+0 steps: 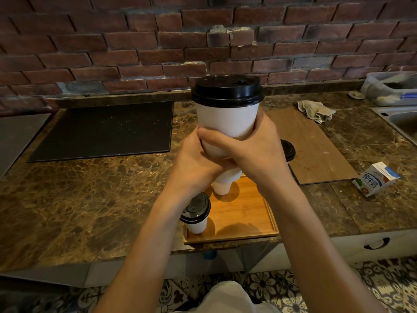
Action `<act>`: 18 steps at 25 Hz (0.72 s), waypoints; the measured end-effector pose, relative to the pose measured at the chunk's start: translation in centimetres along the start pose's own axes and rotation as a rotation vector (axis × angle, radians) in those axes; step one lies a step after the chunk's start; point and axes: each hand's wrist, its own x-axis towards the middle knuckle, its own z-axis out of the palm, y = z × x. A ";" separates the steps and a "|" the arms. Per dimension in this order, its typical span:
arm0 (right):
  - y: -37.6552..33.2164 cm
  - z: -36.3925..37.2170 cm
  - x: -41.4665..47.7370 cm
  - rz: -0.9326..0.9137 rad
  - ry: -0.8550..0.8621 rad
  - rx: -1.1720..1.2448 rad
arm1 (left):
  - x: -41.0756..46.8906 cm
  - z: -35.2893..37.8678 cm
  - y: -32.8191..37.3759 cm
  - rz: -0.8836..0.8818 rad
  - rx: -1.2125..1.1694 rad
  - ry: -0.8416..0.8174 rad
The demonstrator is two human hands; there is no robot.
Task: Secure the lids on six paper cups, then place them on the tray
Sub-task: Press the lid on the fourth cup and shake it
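A white paper cup (226,119) with a black lid (227,90) on it is held up high in front of me, above the wooden tray (246,213). My left hand (196,163) and my right hand (252,150) both wrap around its lower half. On the tray's near left corner stands a lidded cup (196,213). Another white cup (222,186) stands at the tray's far left, its top hidden by my hands. The black lid of a further cup (288,151) peeks out behind my right hand.
The tray sits at the front edge of a marble counter (90,195). A black mat (106,129) lies to the left, a brown board (313,143) with a rag (316,110) to the right, then a milk carton (375,178) and a sink (401,120).
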 end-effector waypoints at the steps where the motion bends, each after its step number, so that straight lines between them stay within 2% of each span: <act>1: -0.1 -0.2 0.1 -0.002 -0.016 0.027 | 0.1 -0.1 0.1 0.008 -0.003 -0.019; 13: 0.2 -2.8 1.3 -0.014 -0.353 0.189 | 0.1 -1.3 0.6 -0.028 -0.120 -0.249; 18: 0.3 -2.9 1.5 0.004 -0.402 0.161 | 0.0 -1.1 0.3 -0.038 -0.094 -0.230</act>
